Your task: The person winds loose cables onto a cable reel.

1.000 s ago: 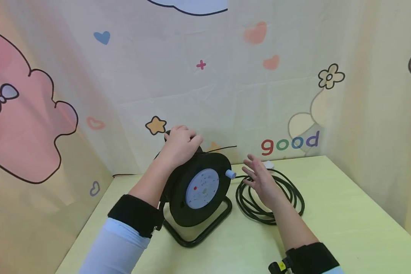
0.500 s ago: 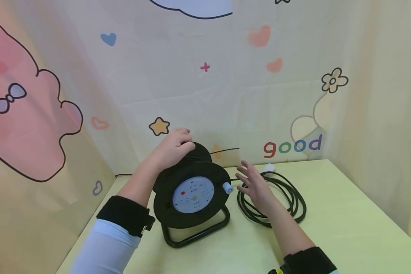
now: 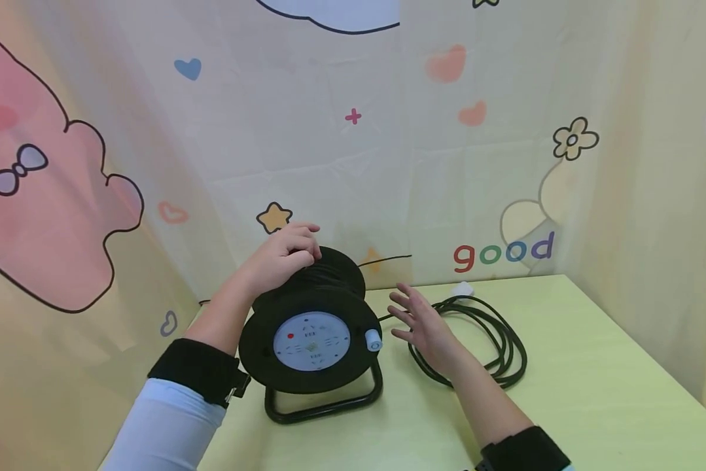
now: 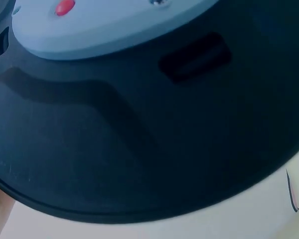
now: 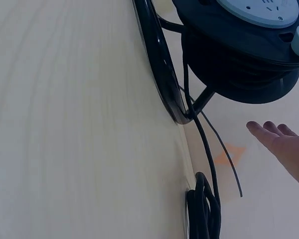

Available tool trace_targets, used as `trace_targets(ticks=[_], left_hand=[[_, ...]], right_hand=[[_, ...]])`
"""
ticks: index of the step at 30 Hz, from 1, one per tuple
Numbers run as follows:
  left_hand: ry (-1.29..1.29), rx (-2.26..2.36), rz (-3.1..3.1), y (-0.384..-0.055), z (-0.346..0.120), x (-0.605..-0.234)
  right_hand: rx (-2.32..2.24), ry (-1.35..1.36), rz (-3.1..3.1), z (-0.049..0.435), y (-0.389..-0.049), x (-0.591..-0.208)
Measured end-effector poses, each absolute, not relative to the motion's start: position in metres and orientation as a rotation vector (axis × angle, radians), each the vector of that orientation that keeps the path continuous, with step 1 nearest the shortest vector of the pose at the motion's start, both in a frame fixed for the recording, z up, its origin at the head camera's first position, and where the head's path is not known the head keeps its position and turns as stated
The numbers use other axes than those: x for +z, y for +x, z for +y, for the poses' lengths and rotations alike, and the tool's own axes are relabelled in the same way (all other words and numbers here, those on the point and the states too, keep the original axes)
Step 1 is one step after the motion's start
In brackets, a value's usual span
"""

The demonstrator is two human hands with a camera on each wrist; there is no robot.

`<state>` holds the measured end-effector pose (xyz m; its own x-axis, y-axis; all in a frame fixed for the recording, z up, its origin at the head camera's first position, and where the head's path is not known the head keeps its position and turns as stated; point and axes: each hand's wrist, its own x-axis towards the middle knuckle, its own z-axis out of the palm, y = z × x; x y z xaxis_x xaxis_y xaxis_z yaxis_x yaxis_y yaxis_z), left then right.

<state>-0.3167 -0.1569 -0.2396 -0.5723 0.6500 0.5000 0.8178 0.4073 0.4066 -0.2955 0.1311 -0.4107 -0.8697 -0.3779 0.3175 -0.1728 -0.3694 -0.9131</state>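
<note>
A black cable reel [image 3: 255,353] stands on a tubular foot [image 3: 326,413] at the table's middle. Its front flange carries a pale socket panel [image 3: 323,330] with a red button, and a pale crank knob [image 3: 373,341] at the right. My left hand [image 3: 282,258] grips the top of the reel at its back left; the part inside the fingers is hidden. In the left wrist view the flange [image 4: 114,149] fills most of the picture. My right hand [image 3: 426,330] hovers right of the knob, fingers spread, holding nothing, as the right wrist view also shows.
Loose black cable [image 3: 508,356] lies coiled on the table right of the reel, partly behind my right hand. One strand runs from it to the reel. A white plug [image 3: 462,289] lies at the table's back edge, before a printed curtain [image 3: 353,176].
The reel has swung round and shifted left under my left hand, so its socket panel faces me more squarely. My right hand has moved a little left and down, fingers still spread.
</note>
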Motion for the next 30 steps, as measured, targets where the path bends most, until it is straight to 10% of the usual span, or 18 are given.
trace_targets(ticks=[30], left_hand=[[-0.605,-0.759,-2.686,-0.286,-0.139,-0.227]], right_hand=[[-2.047,-0.656,2.198,0.156,-0.304,-0.369]])
